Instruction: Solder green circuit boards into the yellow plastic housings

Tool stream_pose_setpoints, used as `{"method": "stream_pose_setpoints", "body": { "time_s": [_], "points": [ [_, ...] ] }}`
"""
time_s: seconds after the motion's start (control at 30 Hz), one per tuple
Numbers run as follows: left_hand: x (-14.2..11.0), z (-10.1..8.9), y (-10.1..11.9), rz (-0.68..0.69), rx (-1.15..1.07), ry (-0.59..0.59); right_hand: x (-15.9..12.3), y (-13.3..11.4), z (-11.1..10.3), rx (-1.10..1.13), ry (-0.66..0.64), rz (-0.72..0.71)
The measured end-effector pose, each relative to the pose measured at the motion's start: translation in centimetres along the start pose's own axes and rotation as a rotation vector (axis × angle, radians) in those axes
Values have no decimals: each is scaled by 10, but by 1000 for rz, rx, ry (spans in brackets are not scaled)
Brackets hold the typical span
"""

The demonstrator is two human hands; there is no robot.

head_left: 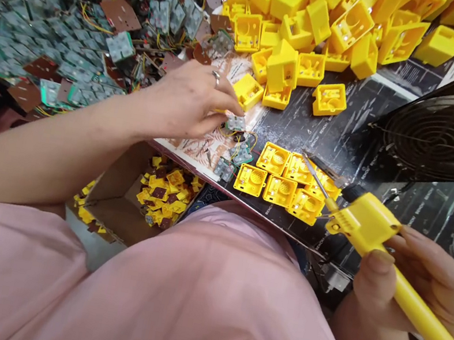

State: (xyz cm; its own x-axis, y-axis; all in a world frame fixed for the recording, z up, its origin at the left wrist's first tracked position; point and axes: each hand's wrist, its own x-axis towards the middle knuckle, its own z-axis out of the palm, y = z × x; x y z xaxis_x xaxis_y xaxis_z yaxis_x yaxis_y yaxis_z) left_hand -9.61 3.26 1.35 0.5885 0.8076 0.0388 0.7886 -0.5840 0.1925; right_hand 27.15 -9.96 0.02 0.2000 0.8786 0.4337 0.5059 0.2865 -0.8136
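Observation:
My right hand (413,285) is wrapped round a yellow soldering iron (365,221), its thin metal tip pointing left above the small yellow plastic cases. Several of these open cases (280,191) lie in two rows at the near edge of the table. My left hand (195,103), with a ring on one finger, is closed at the fingertips on a small circuit board (236,123) with wires; the thumb is partly hidden. Just below it are more wired circuit boards (224,168), left of the rows of cases.
A large heap of circuit boards (26,11) covers the left side. Yellow cases (299,7) are piled at the back. At right stands a black fan (449,127). Below the table edge, a cardboard box (117,192) holds yellow and brown pieces.

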Motion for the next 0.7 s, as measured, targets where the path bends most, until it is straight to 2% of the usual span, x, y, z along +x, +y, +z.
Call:
{"method": "stream_pose_setpoints", "body": {
  "time_s": [0.17, 0.23, 0.33, 0.4, 0.5, 0.6, 0.7],
  "points": [
    [27, 5, 14, 61, -1, 2, -1, 0, -2, -6, 8, 1],
    [39, 8, 21, 43, 85, -73, 0, 6, -1, 5, 6, -46],
    [49, 11, 26, -3, 158, -247, 2, 17, -1, 47, 8, -184],
    [48, 9, 22, -32, 133, -258, 4, 23, -1, 53, 3, -241],
    [39, 0, 9, -119, -60, -164, 6, 27, -2, 52, 6, -246],
    [29, -7, 3, -253, -453, -78, 9, 25, -3, 59, 14, -251],
    [30, -3, 13, -231, -715, -88, 12, 22, -3, 40, -46, -173]
  ]
}}
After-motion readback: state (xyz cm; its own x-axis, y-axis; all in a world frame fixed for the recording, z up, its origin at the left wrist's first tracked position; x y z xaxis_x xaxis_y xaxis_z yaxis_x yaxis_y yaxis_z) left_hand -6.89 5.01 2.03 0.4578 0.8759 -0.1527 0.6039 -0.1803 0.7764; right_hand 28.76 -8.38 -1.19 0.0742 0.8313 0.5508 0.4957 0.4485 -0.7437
